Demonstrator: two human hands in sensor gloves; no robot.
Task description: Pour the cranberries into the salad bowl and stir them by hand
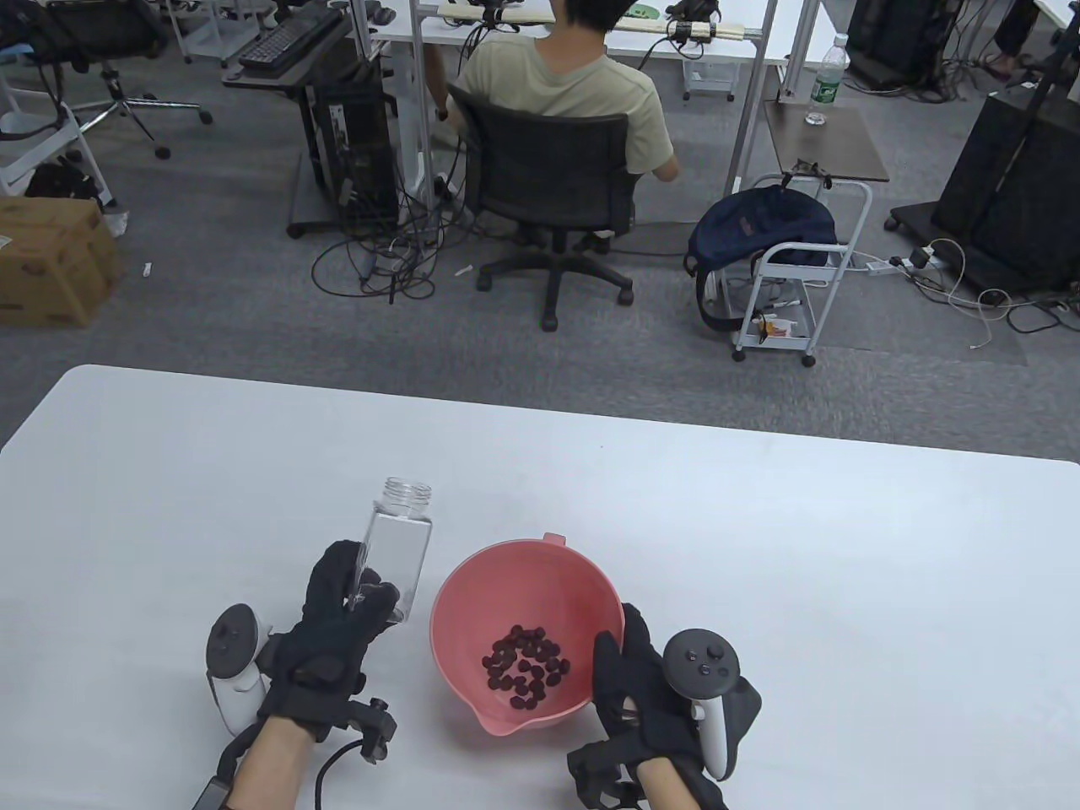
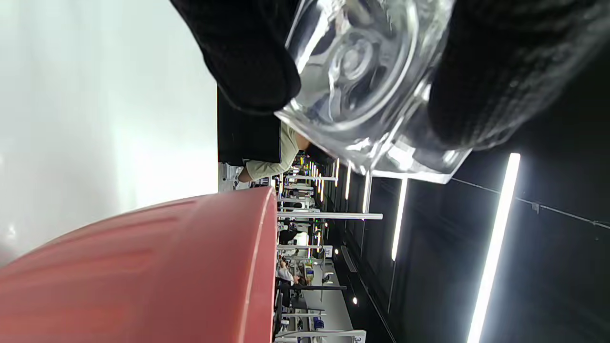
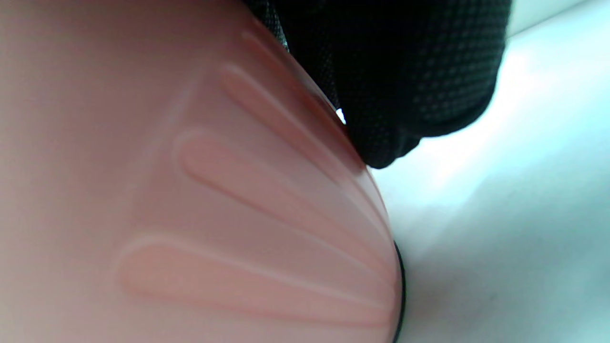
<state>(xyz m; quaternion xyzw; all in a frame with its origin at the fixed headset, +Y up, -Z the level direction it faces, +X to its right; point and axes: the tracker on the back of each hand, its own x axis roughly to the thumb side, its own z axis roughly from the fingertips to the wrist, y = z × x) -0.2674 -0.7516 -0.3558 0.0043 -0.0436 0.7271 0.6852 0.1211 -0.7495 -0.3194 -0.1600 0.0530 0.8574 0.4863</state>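
Note:
A pink salad bowl [image 1: 472, 591] stands on the white table near its front edge, with a pile of dark red cranberries [image 1: 525, 663] at its bottom. My left hand [image 1: 350, 603] grips a clear, empty square bottle [image 1: 398, 540] by its lower part, left of the bowl, its open mouth pointing up and away. The left wrist view shows the bottle's base [image 2: 362, 81] between my gloved fingers [image 2: 248, 62], above the bowl's wall [image 2: 190, 267]. My right hand [image 1: 620, 654] holds the bowl's right rim, fingers [image 3: 405, 71] against the ribbed outer wall [image 3: 214, 190].
The white table [image 1: 759, 540] stretches out behind and to the right of the bowl. Beyond its far edge a person sits in an office chair [image 1: 553, 181] at a desk; a trolley with a dark bag [image 1: 764, 232] stands on the floor.

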